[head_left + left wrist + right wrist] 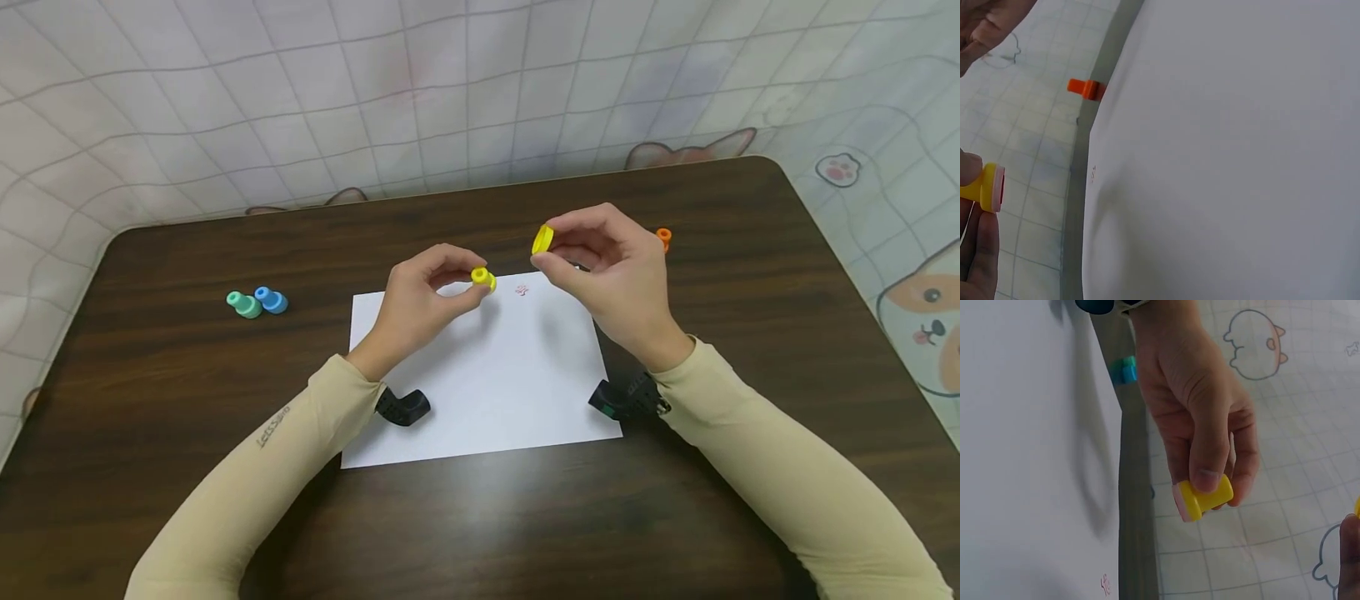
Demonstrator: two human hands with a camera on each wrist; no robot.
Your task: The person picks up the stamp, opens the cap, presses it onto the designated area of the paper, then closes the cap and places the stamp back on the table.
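Between thumb and fingers, my left hand [420, 296] pinches a small yellow stamp [480, 275] above the paper's far edge. The stamp's uncovered pink-red face [999, 189] shows in the left wrist view, turned sideways. My right hand [618, 271] holds a round yellow cap [542, 240] by its rim, raised beside the stamp and apart from it. Below them lies a white sheet of paper [510, 375] with a small red print [522, 290] near its far edge.
A green stamp [244, 305] and a blue stamp [271, 300] stand side by side left of the paper on the dark wooden table [480, 533]. An orange stamp [663, 239] is partly hidden behind my right hand. A checked cloth [420, 100] hangs behind the table.
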